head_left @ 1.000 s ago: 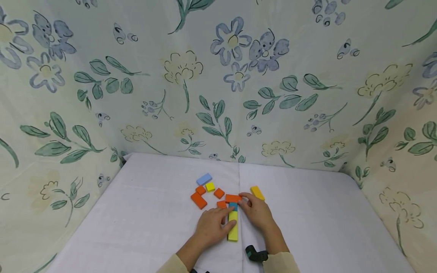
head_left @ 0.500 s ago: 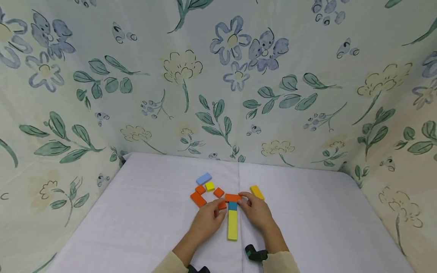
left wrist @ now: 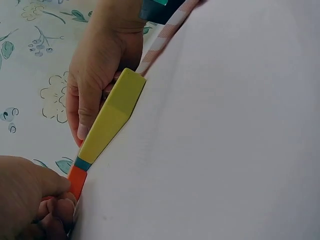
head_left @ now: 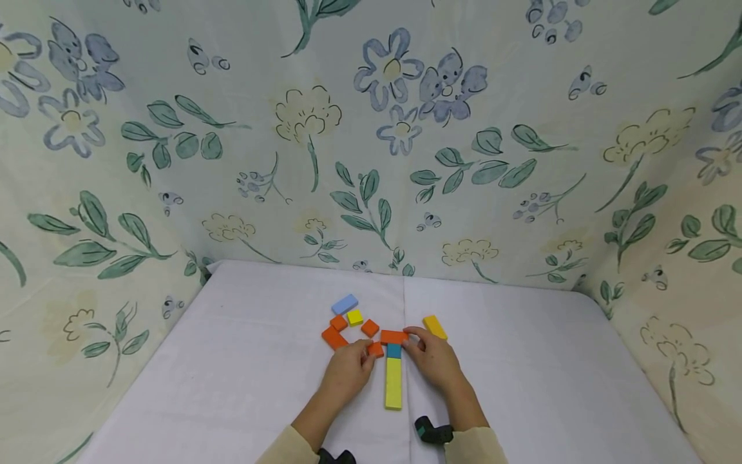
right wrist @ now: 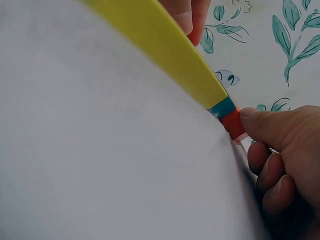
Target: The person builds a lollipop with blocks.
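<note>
- Desk [head_left: 203, 374] white-covered; floral fabric [head_left: 278, 212] hangs behind.
- Rectangular orange block [head_left: 333, 337]: flat, slanted, near end partly hidden by the left hand [head_left: 348, 368].
- Orange square [head_left: 339, 323]: at that block's far end; contact unclear.
- Blue block [head_left: 344, 303]: farthest out, slanted.
- Left hand: grip pinches a small orange block [head_left: 379, 349] between thumb and finger, just left of the column.
- Yellow square [head_left: 355, 317]: near the blue block.
- Second orange square [head_left: 370, 328]: lies alone, beyond the pinched block.
- Column: long yellow block [head_left: 393, 385] nearest, teal block [head_left: 393, 351] at its far end, orange crosspiece [head_left: 393, 337] across the top, T-shaped.
- Right hand [head_left: 435, 361]: grip pinches the crosspiece's right end; thumb against it in the right wrist view.
- Amber block [head_left: 435, 327]: slanted, just beyond the right hand.
</note>
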The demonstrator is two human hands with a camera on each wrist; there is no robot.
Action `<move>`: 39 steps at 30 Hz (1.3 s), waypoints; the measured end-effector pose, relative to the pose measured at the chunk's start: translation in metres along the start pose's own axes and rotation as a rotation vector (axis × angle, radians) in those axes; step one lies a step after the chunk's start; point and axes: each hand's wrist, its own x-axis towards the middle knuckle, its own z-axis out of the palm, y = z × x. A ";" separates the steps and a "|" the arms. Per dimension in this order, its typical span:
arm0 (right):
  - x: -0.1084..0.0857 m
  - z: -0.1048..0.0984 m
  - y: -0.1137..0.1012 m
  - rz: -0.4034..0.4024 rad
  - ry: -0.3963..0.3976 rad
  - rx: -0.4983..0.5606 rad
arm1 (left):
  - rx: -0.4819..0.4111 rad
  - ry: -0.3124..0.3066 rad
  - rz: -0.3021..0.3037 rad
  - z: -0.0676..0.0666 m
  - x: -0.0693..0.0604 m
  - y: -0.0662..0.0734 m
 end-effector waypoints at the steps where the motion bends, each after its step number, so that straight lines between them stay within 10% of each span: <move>1: 0.000 0.000 0.000 -0.005 0.003 -0.004 | 0.008 0.011 0.006 0.000 0.000 0.000; 12: 0.001 0.002 0.002 0.020 -0.004 0.002 | 0.079 0.053 -0.070 -0.003 -0.005 0.000; 27: 0.001 0.001 0.001 0.022 0.000 0.009 | -0.030 -0.133 -0.016 -0.015 -0.001 -0.013; 39: 0.000 0.001 0.000 0.021 -0.001 0.007 | -0.107 -0.157 -0.055 -0.020 0.000 -0.018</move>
